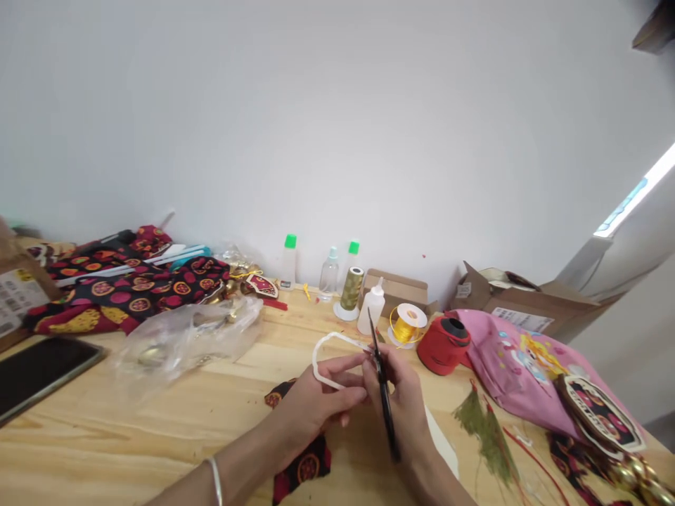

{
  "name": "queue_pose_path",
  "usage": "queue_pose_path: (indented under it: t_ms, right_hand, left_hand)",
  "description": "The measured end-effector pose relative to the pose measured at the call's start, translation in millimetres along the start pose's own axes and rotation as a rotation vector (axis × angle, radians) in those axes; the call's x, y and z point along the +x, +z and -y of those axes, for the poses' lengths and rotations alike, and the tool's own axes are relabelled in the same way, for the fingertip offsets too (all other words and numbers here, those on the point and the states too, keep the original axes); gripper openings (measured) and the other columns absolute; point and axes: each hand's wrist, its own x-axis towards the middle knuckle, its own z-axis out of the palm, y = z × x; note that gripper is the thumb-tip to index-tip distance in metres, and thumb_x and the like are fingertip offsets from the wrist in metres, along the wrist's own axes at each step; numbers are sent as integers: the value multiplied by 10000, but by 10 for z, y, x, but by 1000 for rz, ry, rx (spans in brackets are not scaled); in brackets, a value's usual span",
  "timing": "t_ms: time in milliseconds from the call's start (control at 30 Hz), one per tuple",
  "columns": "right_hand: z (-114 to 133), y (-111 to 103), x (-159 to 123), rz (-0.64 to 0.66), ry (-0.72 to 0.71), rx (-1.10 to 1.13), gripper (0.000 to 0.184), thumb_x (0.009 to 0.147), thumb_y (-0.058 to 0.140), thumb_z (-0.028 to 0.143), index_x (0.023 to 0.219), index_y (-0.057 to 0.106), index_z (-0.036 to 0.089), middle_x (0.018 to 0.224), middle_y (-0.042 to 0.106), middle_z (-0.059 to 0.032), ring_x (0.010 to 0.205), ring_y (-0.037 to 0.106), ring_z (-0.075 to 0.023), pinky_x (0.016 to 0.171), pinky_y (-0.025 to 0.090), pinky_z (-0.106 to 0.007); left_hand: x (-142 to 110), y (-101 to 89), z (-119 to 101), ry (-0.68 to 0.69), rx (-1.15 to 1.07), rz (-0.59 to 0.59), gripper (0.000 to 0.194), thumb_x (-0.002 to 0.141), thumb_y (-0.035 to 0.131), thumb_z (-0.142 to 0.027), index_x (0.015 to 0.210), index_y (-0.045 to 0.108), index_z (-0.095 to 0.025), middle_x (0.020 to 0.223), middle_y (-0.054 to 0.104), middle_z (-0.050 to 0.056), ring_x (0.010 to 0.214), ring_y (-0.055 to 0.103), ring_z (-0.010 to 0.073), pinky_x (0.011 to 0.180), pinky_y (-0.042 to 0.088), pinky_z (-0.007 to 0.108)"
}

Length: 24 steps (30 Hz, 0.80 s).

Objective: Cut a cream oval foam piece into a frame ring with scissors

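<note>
My left hand (316, 400) pinches a white cord (317, 351) between thumb and fingers. The cord arcs up in a loop, and its far end runs to the fingertips of my right hand (406, 393). Dark scissors (388, 411) lie along that right hand, blades pointing up and away, handle toward me. Both hands are close together above the wooden table (211, 414). Beneath my left hand and wrist is a piece of dark patterned fabric (309, 464), partly hidden. A white flat piece (441, 443) shows beside my right wrist.
Glue bottle (372, 309), green thread spool (351, 289), yellow cord spool (407, 325) and red thread cone (444, 344) stand beyond my hands. A plastic bag (184, 337), patterned fabric (142, 292) and phone (45, 372) lie left. Green tassels (488, 429) and a pink bag (506, 365) lie right.
</note>
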Motion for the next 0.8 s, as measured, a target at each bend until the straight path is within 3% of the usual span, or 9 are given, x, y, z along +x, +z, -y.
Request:
queue_pose_path:
  t_ms: [100, 200, 367, 633, 800]
  right_hand:
    - [-11, -77, 36, -28, -69, -127, 218, 725, 509, 218, 937, 520, 169, 673, 501, 11, 588, 462, -117, 537, 379, -208]
    - [-3, -190, 85, -67, -137, -238, 297, 702, 551, 250, 983, 483, 180, 698, 475, 15, 597, 440, -119, 550, 380, -213]
    - [19, -293, 132, 9, -251, -417, 345, 675, 594, 284, 985, 479, 187, 780, 461, -20, 709, 454, -157, 627, 395, -255]
    - [-77, -234, 122, 60, -226, -600, 281, 672, 582, 253, 942, 538, 190, 756, 470, -35, 699, 469, -173, 608, 400, -272]
    - [-36, -195, 72, 115, -178, -589, 287, 651, 598, 236, 933, 550, 204, 755, 484, -33, 706, 477, -177, 606, 404, -272]
  left_hand:
    - [7, -27, -42, -17, -36, -40, 359, 648, 618, -122, 1005, 603, -146, 764, 664, 61, 643, 547, 113, 427, 358, 153]
    - [24, -67, -108, -41, -122, -152, 289, 639, 620, -110, 924, 641, -152, 776, 657, 52, 667, 562, 116, 509, 437, 182]
    - [38, -120, -208, -12, -190, -278, 243, 647, 598, -79, 873, 660, -143, 802, 656, 63, 666, 568, 104, 582, 464, 196]
    - [52, -118, -180, -27, -176, -223, 132, 601, 638, -133, 723, 681, -109, 640, 619, 40, 537, 511, 78, 494, 414, 181]
    - [80, -152, -101, -16, 43, -224, 162, 603, 638, -197, 742, 678, -122, 493, 528, -30, 430, 407, 49, 440, 325, 176]
